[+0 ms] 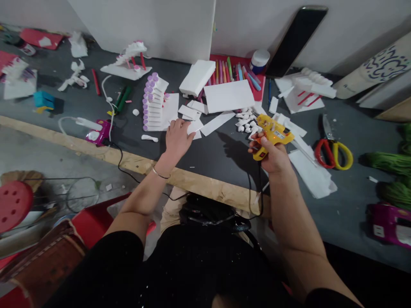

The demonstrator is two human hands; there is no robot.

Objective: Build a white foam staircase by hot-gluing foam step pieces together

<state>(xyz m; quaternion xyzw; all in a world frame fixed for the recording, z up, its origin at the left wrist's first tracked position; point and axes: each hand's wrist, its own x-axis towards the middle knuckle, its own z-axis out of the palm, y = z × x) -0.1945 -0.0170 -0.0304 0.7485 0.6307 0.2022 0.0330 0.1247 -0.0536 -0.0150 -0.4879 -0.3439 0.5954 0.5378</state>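
Note:
A yellow hot glue gun [271, 134] is gripped in my right hand [274, 156], its nozzle pointing away from me, above the dark table. Small rolled white pieces [246, 119] lie just beyond it. My left hand [178, 139] is low over the table, thumb and fingers closing on a small white card piece [194, 126]; its fingertips are partly hidden. Left of that hand sits a white card model [154, 105] with a row of white rolls tipped in purple. More flat white pieces [189, 112] and a long white strip [218, 123] lie nearby.
Red-and-yellow scissors [334, 152] and white offcuts [313, 173] lie at right. A larger white sheet [229, 96], coloured markers [224, 72], a white-lidded jar [259, 61] and a leaning phone [297, 40] are behind. The gun's black cord [260, 188] hangs over the wooden edge.

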